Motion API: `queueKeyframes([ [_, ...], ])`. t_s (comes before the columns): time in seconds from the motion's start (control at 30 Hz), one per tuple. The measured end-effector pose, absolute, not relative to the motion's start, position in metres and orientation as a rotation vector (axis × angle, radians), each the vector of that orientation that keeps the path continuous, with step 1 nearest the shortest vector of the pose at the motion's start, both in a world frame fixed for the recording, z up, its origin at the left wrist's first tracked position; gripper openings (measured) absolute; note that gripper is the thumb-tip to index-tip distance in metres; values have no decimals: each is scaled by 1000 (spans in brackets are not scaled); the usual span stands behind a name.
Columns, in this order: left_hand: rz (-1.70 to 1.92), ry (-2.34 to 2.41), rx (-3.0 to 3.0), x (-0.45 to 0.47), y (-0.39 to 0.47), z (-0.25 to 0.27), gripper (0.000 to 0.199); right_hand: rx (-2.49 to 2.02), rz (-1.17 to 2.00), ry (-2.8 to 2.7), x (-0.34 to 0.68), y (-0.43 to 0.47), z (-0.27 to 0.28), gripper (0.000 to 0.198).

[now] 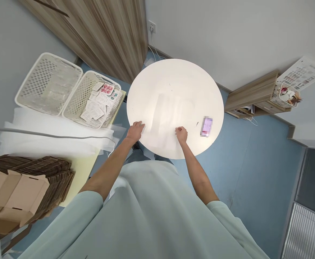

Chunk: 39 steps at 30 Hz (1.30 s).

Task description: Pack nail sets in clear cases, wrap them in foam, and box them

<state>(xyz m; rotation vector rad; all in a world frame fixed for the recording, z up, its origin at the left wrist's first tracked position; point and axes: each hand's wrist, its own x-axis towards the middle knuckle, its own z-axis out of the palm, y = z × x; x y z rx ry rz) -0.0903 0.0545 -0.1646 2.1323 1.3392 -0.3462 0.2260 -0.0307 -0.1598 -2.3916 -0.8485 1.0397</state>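
My left hand (pixel 135 131) rests at the near left edge of a round white table (pixel 173 72), its fingers stretched over the top. To its right, my right hand (pixel 181 135) is closed near the table's front, the fingers curled in. Whatever they might pinch is hidden. Between the hands lie pale streaks, which could be glare or a clear sheet; I cannot tell which. Beyond my right hand, near the right rim, lies a flat purple oblong (pixel 206 126), blurred by pixelation. A small dark mark (pixel 197 124) shows beside it.
On the left, one white basket (pixel 42 57) holds clear plastic and another (pixel 88 73) holds printed cards. White sheets (pixel 52 131) and stacked brown cardboard boxes (pixel 25 194) lie nearer me, with a grey cable (pixel 46 134) across. A wooden cabinet (pixel 250 91) stands right.
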Motion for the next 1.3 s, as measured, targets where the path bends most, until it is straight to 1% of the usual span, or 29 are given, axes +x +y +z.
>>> queueKeyframes([
  [0.23, -402, 1274, 2296, -97, 57, -169, 75, -2499, 1014, -873, 234, -26, -165, 19],
  [0.43, -295, 1304, 2273, -93, 52, -163, 70, -2527, 1014, -905, 237, -24, -164, 17],
  [0.5, -227, 1270, 2256, -83, 46, -159, 71, -2534, 1002, -925, 238, -23, -163, 16],
  [0.63, -150, 1060, 2214, -53, 27, -155, 73, -2544, 995, -967, 241, -17, -161, 14],
  [0.87, -219, 938, 2183, -16, 5, -169, 69, -2568, 995, -920, 240, -12, -160, 17],
  [1.1, -256, 958, 2206, -17, -1, -175, 73, -2572, 1084, -872, 220, -65, -154, 36],
  [1.2, -238, 979, 2216, -12, 1, -173, 71, -2588, 1123, -828, 210, -92, -152, 34],
  [1.3, -231, 969, 2225, -6, 5, -172, 70, -2604, 1150, -789, 202, -107, -151, 25],
])
